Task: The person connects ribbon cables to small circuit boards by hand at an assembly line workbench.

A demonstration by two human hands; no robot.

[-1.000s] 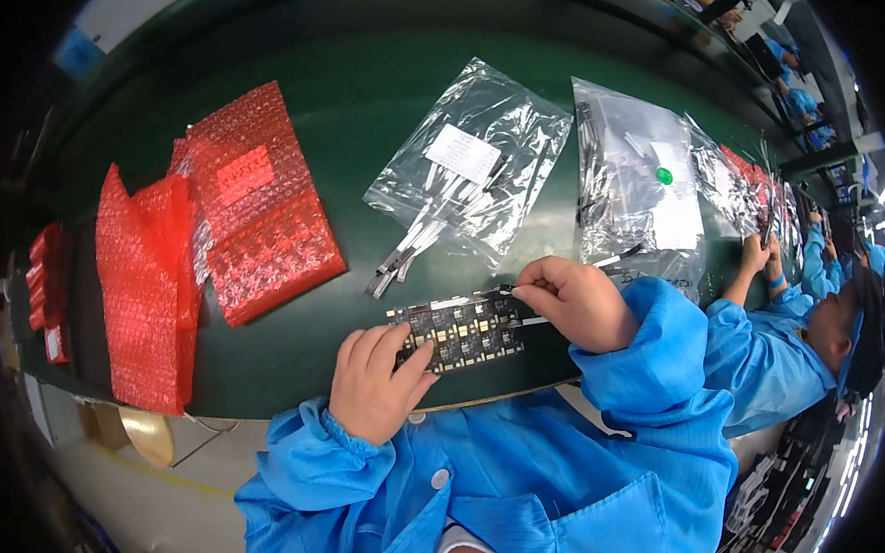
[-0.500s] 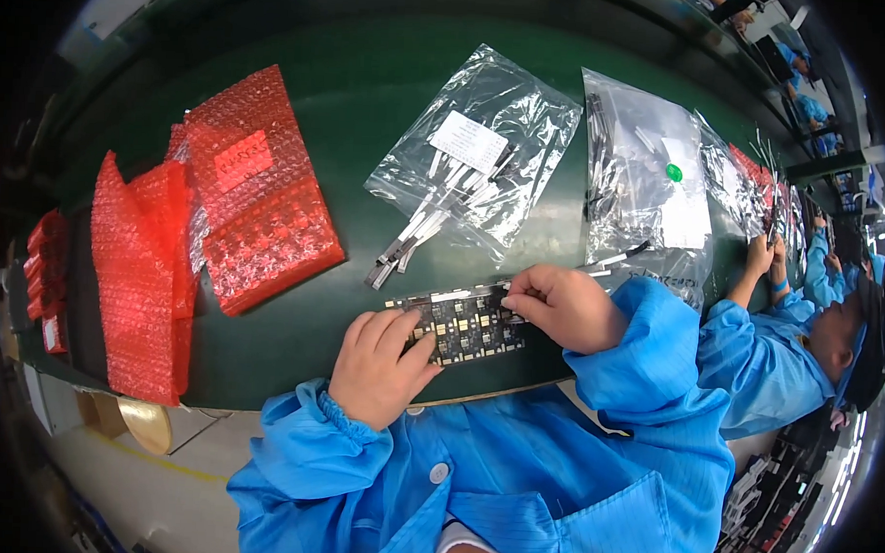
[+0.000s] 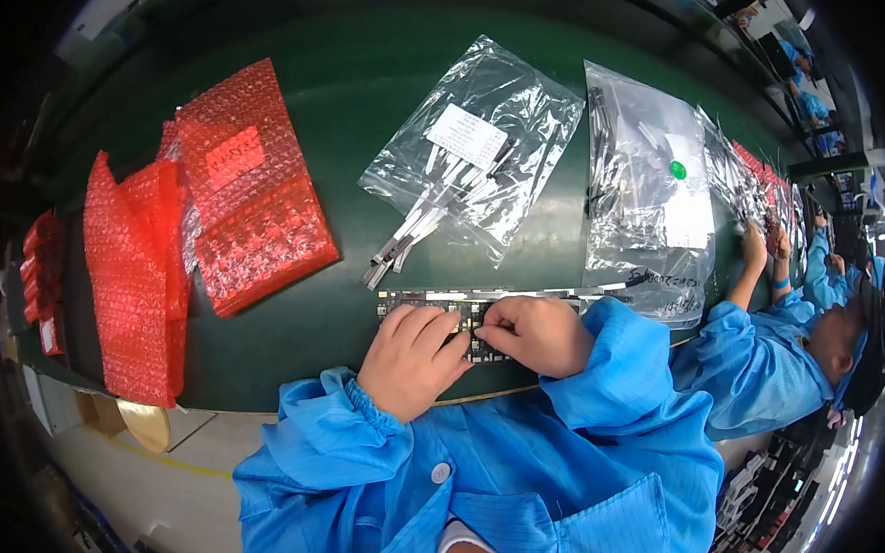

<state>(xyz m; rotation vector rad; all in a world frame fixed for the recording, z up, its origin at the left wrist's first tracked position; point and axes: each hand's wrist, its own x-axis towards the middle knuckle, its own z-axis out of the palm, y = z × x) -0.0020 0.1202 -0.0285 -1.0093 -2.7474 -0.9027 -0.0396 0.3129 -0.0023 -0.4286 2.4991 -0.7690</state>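
Observation:
A black circuit board with rows of small pale metallic parts lies near the table's front edge. My left hand lies over its left half, fingertips on its face and thumb toward the near edge. Over the right half is my right hand, thumb and forefinger pinched together at the surface. Whatever is between those fingertips is hidden. A thin flat cable stretches along the board's far edge and on past my right hand, onto a clear bag.
Red bubble-wrap pouches and a loose red sheet lie at left. Beyond the board, a clear bag spills several flat cables. Another labelled bag lies right of it. Close on the right, a person in blue handles cables.
My right hand has moved left and slightly nearer across the board, still pinched. My left hand has shifted right, covering more of it. The flat cable now shows along the far edge.

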